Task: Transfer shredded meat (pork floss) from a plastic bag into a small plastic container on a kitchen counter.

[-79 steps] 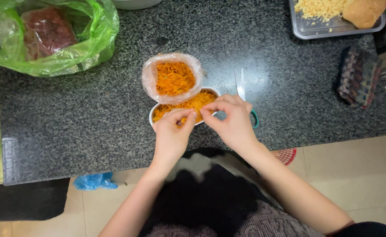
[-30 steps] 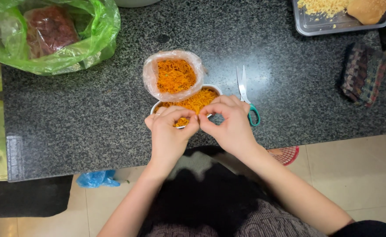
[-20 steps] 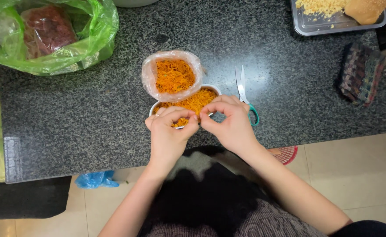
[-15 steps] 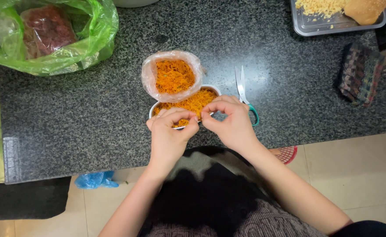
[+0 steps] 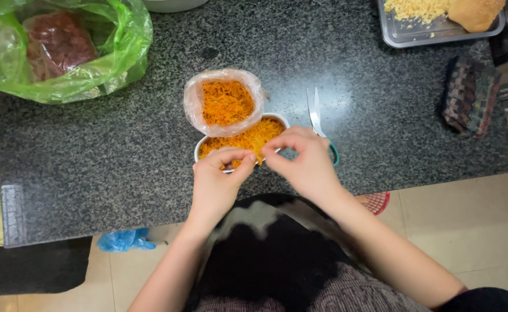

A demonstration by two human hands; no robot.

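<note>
A small white bowl [image 5: 198, 151] of shredded orange food stands near the front edge of a dark speckled stone counter [image 5: 92, 150]. Just behind it lies a clear plastic bag [image 5: 225, 103] holding more of the same orange shreds [image 5: 226, 101]. My left hand [image 5: 216, 182] and my right hand [image 5: 306, 164] meet over the bowl's near rim, fingertips pinching strands of the orange shreds [image 5: 254, 151] between them. Both hands hide the front part of the bowl.
Scissors [image 5: 316, 115] with a teal handle lie right of the bowl, partly under my right hand. A green plastic bag [image 5: 63, 46] with dark red contents sits back left. A metal tray [image 5: 421, 29] with yellow crumbs and a folded checked cloth [image 5: 467, 95] are at the right.
My hands stay over the bowl, and the fingertips shift slightly as they work the orange shreds. Bowl, bag and scissors have not moved.
</note>
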